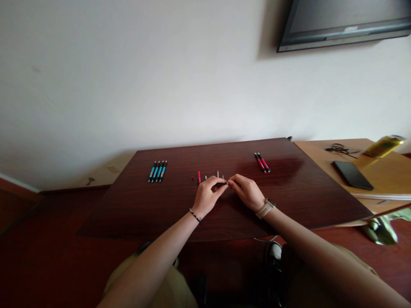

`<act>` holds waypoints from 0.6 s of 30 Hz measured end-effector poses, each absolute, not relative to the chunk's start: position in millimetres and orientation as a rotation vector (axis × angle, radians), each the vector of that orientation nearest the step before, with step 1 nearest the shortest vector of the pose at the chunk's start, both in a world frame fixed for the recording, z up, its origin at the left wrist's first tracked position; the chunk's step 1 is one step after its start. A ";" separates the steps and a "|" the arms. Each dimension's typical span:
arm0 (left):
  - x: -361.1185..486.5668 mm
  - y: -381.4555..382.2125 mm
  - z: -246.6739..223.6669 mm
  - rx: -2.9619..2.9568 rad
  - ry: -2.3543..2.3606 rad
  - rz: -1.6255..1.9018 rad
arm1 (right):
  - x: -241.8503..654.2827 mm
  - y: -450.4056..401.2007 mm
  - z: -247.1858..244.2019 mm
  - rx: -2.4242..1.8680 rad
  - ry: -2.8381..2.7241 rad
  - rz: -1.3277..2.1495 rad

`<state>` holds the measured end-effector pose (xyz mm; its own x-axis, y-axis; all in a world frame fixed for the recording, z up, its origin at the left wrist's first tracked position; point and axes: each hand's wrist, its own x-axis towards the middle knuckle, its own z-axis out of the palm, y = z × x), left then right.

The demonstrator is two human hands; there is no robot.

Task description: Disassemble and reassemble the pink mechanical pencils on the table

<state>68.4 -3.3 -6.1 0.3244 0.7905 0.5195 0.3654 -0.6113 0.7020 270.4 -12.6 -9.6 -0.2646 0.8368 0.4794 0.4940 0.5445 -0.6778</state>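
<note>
My left hand [207, 194] pinches a black pen part [221, 184], which lies level above the dark wooden table [180, 218]. At its right end, my right hand [247, 191] has its fingertips closed on the tip of that same part. Just beyond my left hand lie a red pen barrel [199, 176], a tiny red piece [192, 178] and a few small thin parts [218, 173], some partly hidden by my fingers. Several blue and black pens [157, 172] lie side by side at the left. Two red and black pens [262, 163] rest at the back right.
On the right, a lighter wooden desk [321, 160] holds a black phone [352, 175], a black cable [341, 149] and a yellow can [383, 146]. A screen [346, 25] hangs on the wall at the upper right. Light-coloured shoes [380, 231] show below the desk.
</note>
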 end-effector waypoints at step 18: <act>69.1 -3.3 -6.4 2.134 1.066 1.264 | 274.6 -11.5 -6.2 -1.105 -1.824 0.723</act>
